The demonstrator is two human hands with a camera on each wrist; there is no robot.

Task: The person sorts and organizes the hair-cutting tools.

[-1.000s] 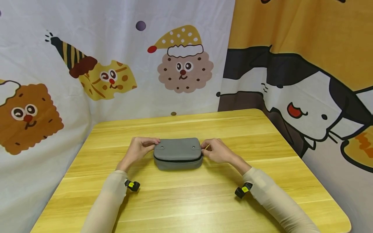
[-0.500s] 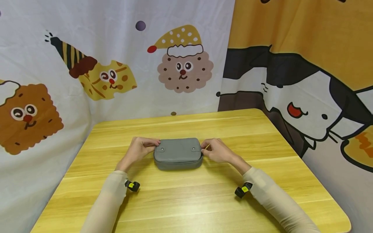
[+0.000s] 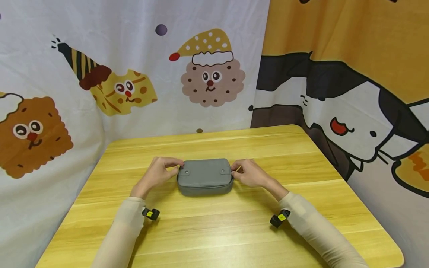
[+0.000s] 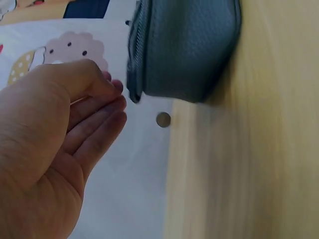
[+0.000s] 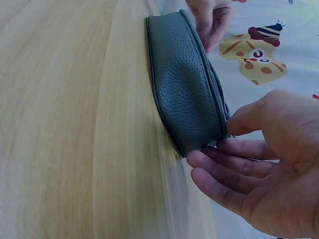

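A grey leather zip pouch (image 3: 205,177) with two snap studs on its lid lies flat on the table, its lid down over the front side. By its right end, my right hand (image 3: 249,173) pinches the corner; in the right wrist view the thumb (image 5: 246,118) lies at the zipper and other fingers touch the end below. My left hand (image 3: 157,174) is beside the far left corner. In the left wrist view the left hand (image 4: 65,124) has loosely bent fingers, with a small gap to the pouch (image 4: 192,47).
The wooden table (image 3: 207,234) extends around the pouch on all sides. A white cartoon-print curtain (image 3: 134,44) hangs behind it, and a yellow-and-black one (image 3: 352,56) hangs at the right. Black wrist cameras (image 3: 279,218) sit on both sleeves.
The dark gap along the pouch's front has gone as its lid came down. My left hand has drifted slightly left, its thumb loosening from the pouch. My right hand has stayed put.
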